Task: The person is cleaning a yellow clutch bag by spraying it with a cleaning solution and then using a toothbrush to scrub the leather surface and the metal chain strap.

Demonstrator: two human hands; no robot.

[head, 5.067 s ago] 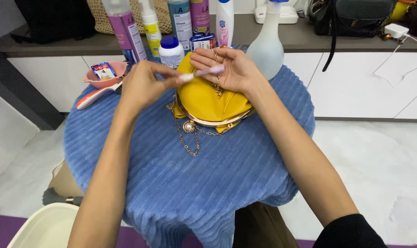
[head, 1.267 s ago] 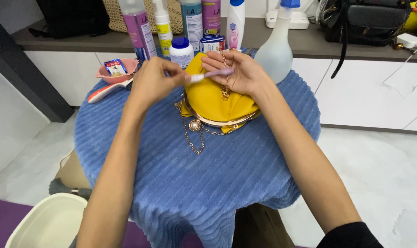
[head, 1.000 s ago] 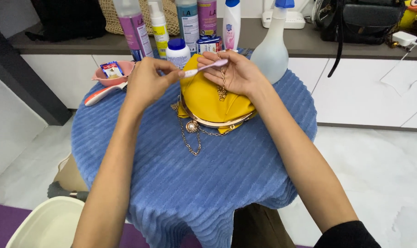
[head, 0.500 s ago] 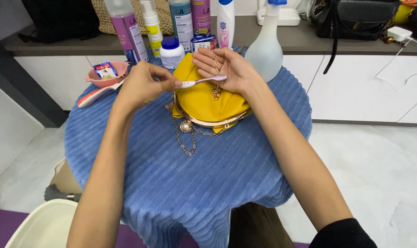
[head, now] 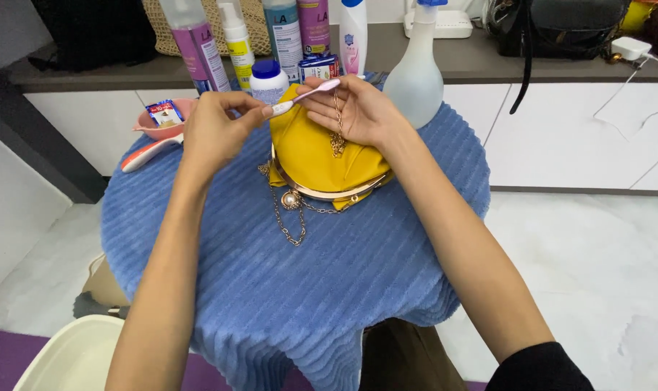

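Compared with half a second ago, both hands sit slightly higher over the purse, brush tilted up to the right. Yellow purse (head: 321, 156), upper centre of frame: soft fabric, gold clasp frame along its lower edge, pearl knob, gold chain (head: 289, 224) trailing onto the blue ribbed tablecloth (head: 307, 289). Right hand (head: 354, 112) rests on the purse top, fingers pinching the pink handle end of a toothbrush (head: 303, 96) with a chain length hanging from it. Left hand (head: 216, 130) pinches the brush's white head end. Behind: white spray bottle (head: 413, 76), row of bottles, pink bowl (head: 162, 123) at upper left.
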